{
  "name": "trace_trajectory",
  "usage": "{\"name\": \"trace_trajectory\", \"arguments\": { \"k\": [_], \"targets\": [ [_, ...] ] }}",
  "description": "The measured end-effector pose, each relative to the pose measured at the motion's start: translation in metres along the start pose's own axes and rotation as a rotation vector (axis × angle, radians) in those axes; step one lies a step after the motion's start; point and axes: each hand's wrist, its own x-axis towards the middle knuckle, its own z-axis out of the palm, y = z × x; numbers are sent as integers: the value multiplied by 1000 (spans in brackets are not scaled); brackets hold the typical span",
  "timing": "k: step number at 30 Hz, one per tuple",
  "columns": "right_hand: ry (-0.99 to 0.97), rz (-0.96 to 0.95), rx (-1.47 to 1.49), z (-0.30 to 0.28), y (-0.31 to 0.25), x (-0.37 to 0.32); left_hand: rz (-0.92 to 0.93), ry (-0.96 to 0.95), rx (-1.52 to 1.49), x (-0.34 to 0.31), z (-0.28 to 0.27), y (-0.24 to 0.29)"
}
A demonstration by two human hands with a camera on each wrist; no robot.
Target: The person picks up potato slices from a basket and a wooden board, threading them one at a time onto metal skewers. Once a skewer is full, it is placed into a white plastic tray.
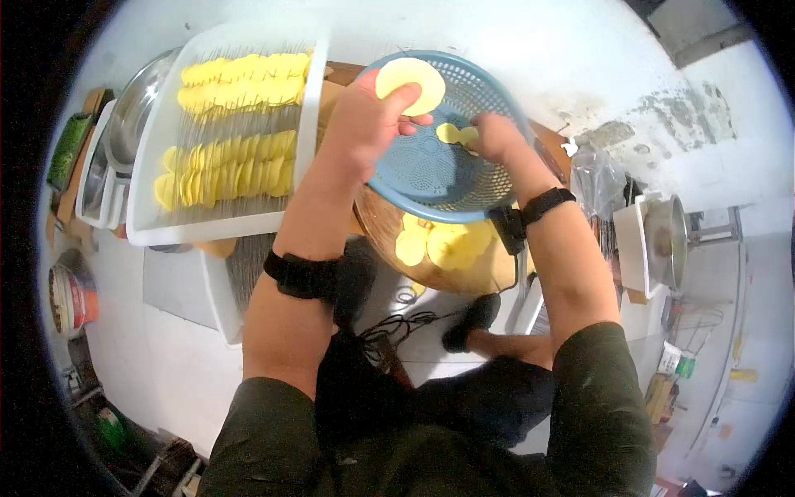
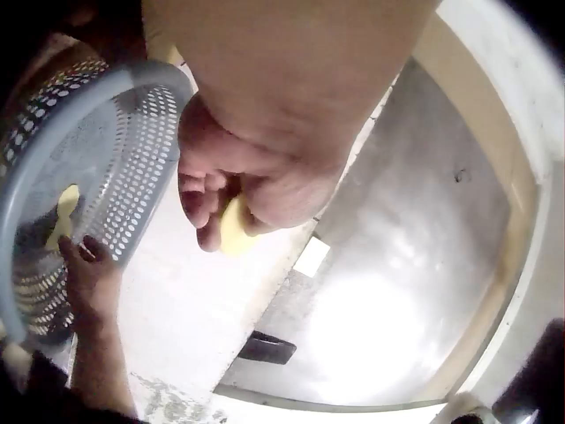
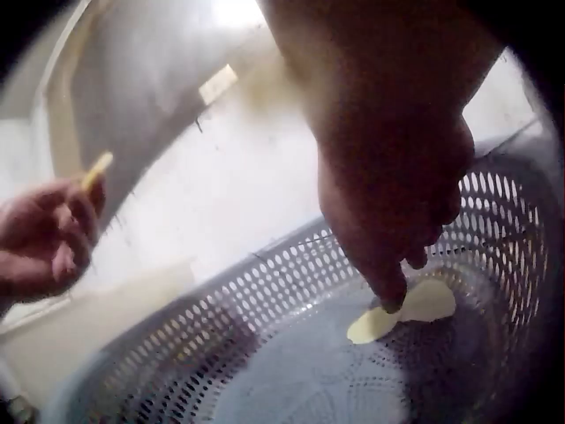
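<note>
The big round yellow slice (image 1: 429,76) might have slipped (a loose thumb could do that). It sat gripped between the left hand (image 1: 360,128)'s thumb and fingers. Farther off, the right hand (image 1: 499,138)'s fingers touched small yellow slices (image 1: 448,133) in the blue basket (image 1: 431,217); I couldn't tell if they pinched.

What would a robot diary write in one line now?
left hand: holds yellow disc | right hand: fingers on small yellow slices, blue basket | white tub: yellow rows
</note>
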Motion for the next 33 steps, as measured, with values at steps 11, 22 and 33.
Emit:
{"name": "trace_trajectory", "arguments": {
  "k": [11,22,33],
  "targets": [
    [-40,120,-55,36,5,29,3,-55,-40,7,0,-2],
    [191,24,460,-4,25,10,-10,-73,8,4,-1,1],
    [175,-53,989,-59,-30,-93,-86,-269,99,5,13,-20]
  ]
}}
